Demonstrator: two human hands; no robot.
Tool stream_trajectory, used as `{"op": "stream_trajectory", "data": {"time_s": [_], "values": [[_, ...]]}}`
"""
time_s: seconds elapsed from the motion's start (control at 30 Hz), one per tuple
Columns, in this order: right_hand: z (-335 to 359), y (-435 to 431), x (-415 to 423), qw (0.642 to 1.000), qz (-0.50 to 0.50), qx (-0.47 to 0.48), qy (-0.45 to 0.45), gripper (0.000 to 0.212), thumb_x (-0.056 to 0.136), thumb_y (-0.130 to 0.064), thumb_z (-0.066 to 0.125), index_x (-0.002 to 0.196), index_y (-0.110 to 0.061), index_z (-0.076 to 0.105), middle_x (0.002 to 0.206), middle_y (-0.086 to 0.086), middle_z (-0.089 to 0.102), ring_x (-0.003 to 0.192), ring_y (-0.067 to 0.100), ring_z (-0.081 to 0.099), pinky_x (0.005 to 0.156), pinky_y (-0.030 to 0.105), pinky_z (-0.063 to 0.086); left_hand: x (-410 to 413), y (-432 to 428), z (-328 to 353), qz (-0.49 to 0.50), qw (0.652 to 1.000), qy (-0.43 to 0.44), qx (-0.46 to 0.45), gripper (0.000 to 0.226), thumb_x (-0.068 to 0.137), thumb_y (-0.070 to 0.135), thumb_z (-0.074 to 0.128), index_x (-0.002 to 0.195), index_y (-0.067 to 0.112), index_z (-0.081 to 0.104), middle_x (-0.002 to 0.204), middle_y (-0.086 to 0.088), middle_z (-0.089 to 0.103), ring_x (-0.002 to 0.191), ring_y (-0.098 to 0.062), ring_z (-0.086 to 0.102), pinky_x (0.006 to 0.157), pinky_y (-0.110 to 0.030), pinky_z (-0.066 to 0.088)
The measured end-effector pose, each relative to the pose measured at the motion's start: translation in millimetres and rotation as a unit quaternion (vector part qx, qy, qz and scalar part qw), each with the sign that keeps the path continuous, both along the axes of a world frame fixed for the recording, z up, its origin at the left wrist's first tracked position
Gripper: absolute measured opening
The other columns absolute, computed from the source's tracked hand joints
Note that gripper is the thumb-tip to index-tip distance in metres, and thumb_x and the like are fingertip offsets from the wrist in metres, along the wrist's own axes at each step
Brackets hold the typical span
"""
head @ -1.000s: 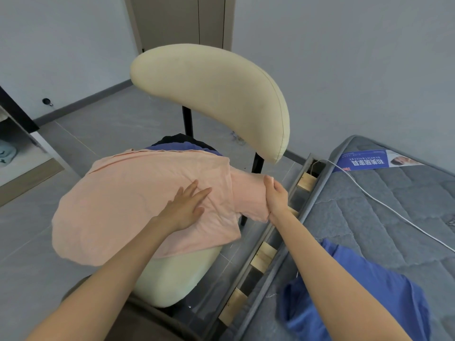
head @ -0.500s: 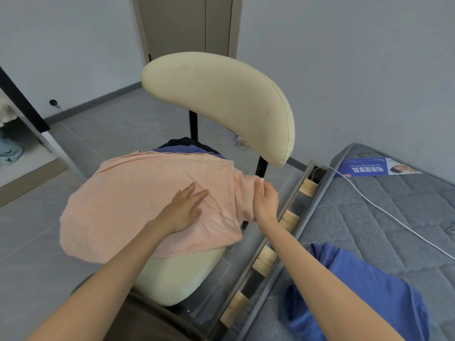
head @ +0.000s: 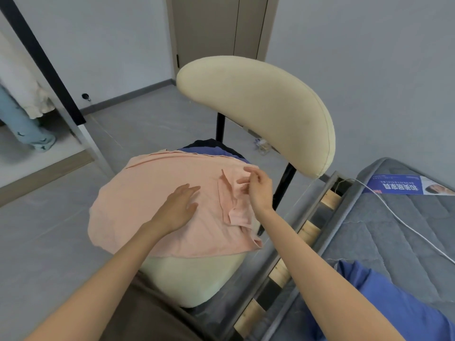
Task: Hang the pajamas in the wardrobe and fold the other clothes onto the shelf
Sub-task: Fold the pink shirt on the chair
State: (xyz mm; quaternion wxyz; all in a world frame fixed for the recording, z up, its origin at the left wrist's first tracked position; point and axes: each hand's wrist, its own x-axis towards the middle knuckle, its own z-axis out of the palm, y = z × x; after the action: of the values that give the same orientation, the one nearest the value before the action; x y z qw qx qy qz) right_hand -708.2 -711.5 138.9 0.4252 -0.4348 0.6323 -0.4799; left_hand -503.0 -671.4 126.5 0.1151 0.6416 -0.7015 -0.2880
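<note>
A peach shirt (head: 152, 193) lies spread over the seat of a cream chair (head: 258, 104), covering darker blue and black clothes (head: 209, 148) beneath it. My left hand (head: 181, 207) rests flat on the middle of the shirt, fingers straight. My right hand (head: 256, 187) pinches the shirt's right sleeve (head: 234, 205), which lies folded inward over the body of the shirt. A blue garment (head: 384, 301) lies on the mattress at the lower right. Pale pajamas (head: 24, 112) hang in the wardrobe at the far left.
A grey mattress (head: 406, 230) on a slatted bed frame (head: 290, 264) fills the right side, with a white cable (head: 394, 212) and a blue leaflet (head: 403, 188) on it. The wardrobe's dark frame (head: 49, 70) stands left. A closed door (head: 219, 28) is behind the chair.
My right hand has carried the sleeve from the shirt's right edge inward and folded it over the shirt. My left hand has stayed flat on the shirt.
</note>
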Motion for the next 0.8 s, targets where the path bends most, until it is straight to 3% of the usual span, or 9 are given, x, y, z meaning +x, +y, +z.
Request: {"op": "stream_trajectory", "data": {"time_s": [0.1,0.23,0.33,0.43,0.57,0.7,0.77,0.8], "values": [[-16,0,-22,0.996,-0.052,-0.016,0.076,0.03,0.096,-0.003,0.035,0.108,-0.013,0.062,0.094,0.001,0.068,0.084,0.013,0.059,0.074,0.023,0.048,-21,-3,-1,0.031,0.999,0.021,-0.029,0.042,0.097,0.025,0.047,0.137,0.015,0.045,0.136,-0.009,0.048,0.125,-0.024,0.044,0.102,-0.029,0.032],[-34,-3,-42,0.981,0.038,0.043,0.185,0.035,0.088,0.006,0.04,0.111,-0.009,0.062,0.12,0.007,0.06,0.081,0.018,0.054,0.066,0.02,0.042,-60,-8,-5,0.082,0.992,0.082,0.047,0.045,0.087,0.054,0.052,0.107,0.014,0.059,0.105,0.002,0.062,0.095,-0.018,0.058,0.081,-0.031,0.044],[-43,-8,-48,0.973,0.044,0.043,0.221,0.039,0.091,0.002,0.044,0.127,-0.01,0.053,0.136,0.012,0.045,0.106,0.025,0.055,0.087,0.027,0.043,-80,-8,-19,0.079,0.988,0.076,0.109,0.047,0.079,0.066,0.055,0.08,0.019,0.054,0.088,0.004,0.062,0.081,-0.015,0.057,0.069,-0.03,0.041],[-48,-19,-52,0.972,0.044,0.036,0.23,0.043,0.097,-0.007,0.045,0.139,-0.01,0.042,0.146,0.013,0.032,0.125,0.027,0.045,0.103,0.031,0.036,-90,-5,-32,0.077,0.99,0.045,0.111,0.044,0.078,0.06,0.061,0.071,0.019,0.047,0.084,0.001,0.058,0.078,-0.018,0.054,0.062,-0.028,0.036],[-54,-36,-52,0.973,0.036,0.035,0.224,0.027,0.101,-0.02,0.042,0.117,-0.004,0.057,0.135,0.011,0.043,0.109,0.022,0.052,0.088,0.021,0.035,-91,-9,-37,0.088,0.991,0.048,0.094,0.038,0.086,0.037,0.063,0.06,0.02,0.041,0.085,-0.008,0.063,0.086,-0.025,0.058,0.064,-0.027,0.033],[-56,-49,-49,0.987,-0.005,0.028,0.157,0.016,0.101,-0.017,0.037,0.091,-0.012,0.049,0.086,0.001,0.056,0.067,0.013,0.049,0.058,0.021,0.04,-79,-12,-41,0.105,0.984,0.089,0.11,0.035,0.087,0.027,0.063,0.061,0.021,0.041,0.068,0.006,0.047,0.074,-0.017,0.047,0.053,-0.024,0.029],[-54,-58,-48,0.986,-0.04,0.033,0.16,0.017,0.1,-0.015,0.033,0.088,-0.013,0.045,0.076,-0.002,0.053,0.066,0.015,0.047,0.049,0.02,0.036,-73,-10,-46,0.109,0.982,0.099,0.119,0.032,0.087,0.026,0.064,0.063,0.021,0.042,0.067,0.009,0.045,0.068,-0.013,0.043,0.051,-0.017,0.028],[-52,-62,-47,0.983,-0.056,0.036,0.17,0.017,0.1,-0.015,0.033,0.089,-0.011,0.045,0.082,0.001,0.055,0.071,0.017,0.048,0.053,0.023,0.036,-71,-9,-49,0.112,0.98,0.106,0.123,0.031,0.087,0.026,0.064,0.064,0.022,0.044,0.068,0.009,0.046,0.066,-0.01,0.043,0.052,-0.016,0.029]]}}
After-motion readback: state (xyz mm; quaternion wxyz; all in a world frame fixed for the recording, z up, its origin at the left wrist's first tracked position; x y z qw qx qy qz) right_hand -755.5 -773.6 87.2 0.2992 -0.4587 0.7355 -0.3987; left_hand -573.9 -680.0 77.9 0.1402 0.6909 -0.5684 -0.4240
